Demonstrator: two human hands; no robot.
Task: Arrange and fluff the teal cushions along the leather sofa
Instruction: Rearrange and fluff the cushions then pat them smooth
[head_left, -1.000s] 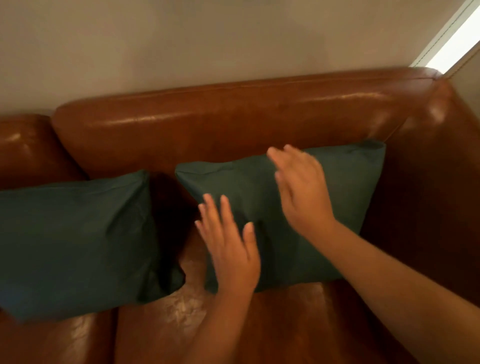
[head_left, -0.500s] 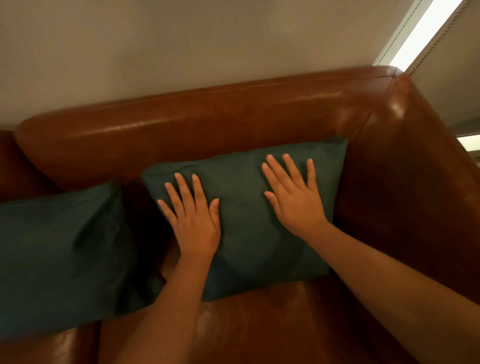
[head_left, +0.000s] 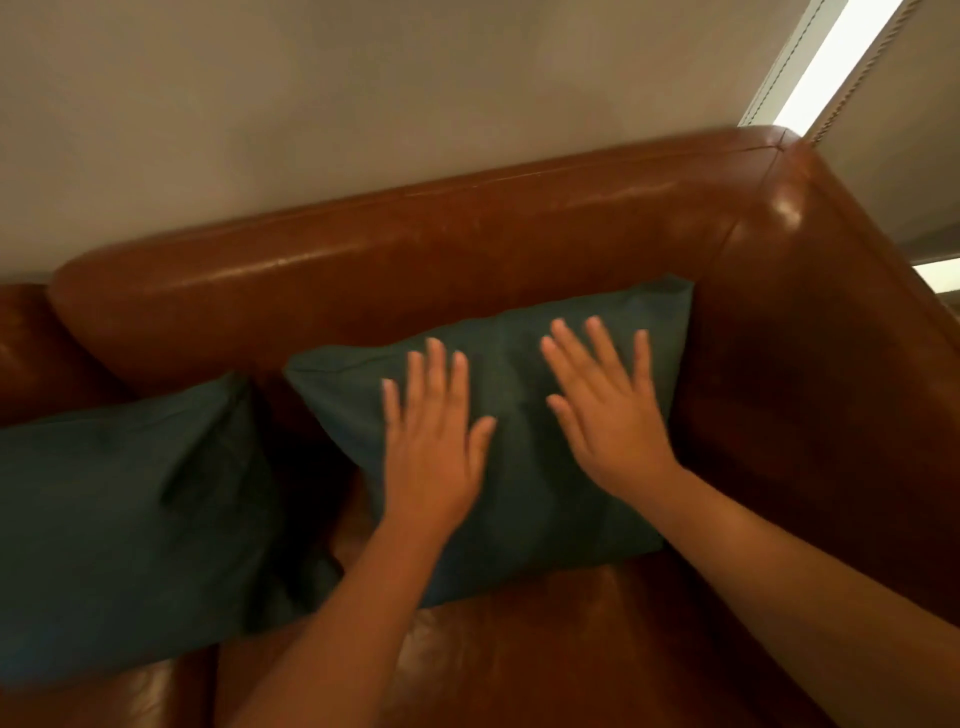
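Note:
A teal cushion (head_left: 519, 374) leans against the backrest in the right corner of the brown leather sofa (head_left: 415, 260). My left hand (head_left: 431, 447) lies flat over the cushion's left half, fingers spread. My right hand (head_left: 608, 415) is flat over its right half, fingers spread too. Both hands look slightly blurred, and neither holds anything. A second teal cushion (head_left: 119, 519) leans on the sofa to the left, apart from the first by a dark gap.
The sofa's right armrest (head_left: 831, 364) rises close beside the right cushion. A plain wall (head_left: 363, 104) stands behind the backrest. A bright window strip (head_left: 826, 67) with a cord shows at the upper right. Bare seat leather (head_left: 571, 649) lies in front of the cushions.
Both hands went from hovering to lying flat on the right cushion, then shifted slightly. The cushion sits more upright against the backrest. My view swung left and back.

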